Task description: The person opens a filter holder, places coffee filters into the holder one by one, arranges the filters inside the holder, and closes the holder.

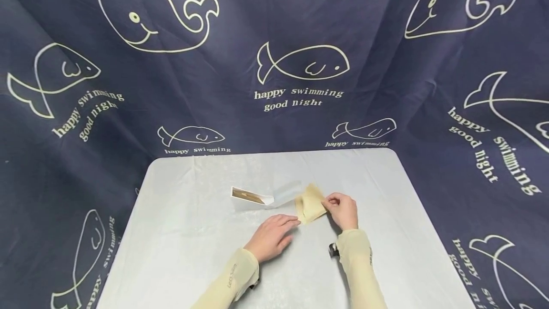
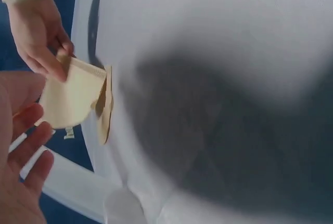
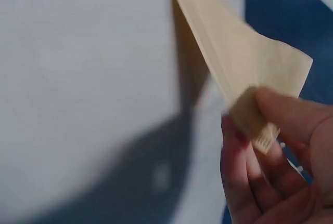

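Note:
My right hand pinches a tan paper coffee filter between thumb and fingers at its right corner. In the right wrist view the crimped seam of the filter shows, with the corner folded over at the thumb. Below it, the left wrist view shows another tan paper layer close over the table. My left hand lies just left of the filter, fingertips right at its lower left edge. Its fingers are loosely bent and hold nothing.
A white open box with brown contents lies behind my left hand. A pale translucent sheet stretches from it toward the filter. The white-covered table is enclosed by dark blue cloth with fish prints.

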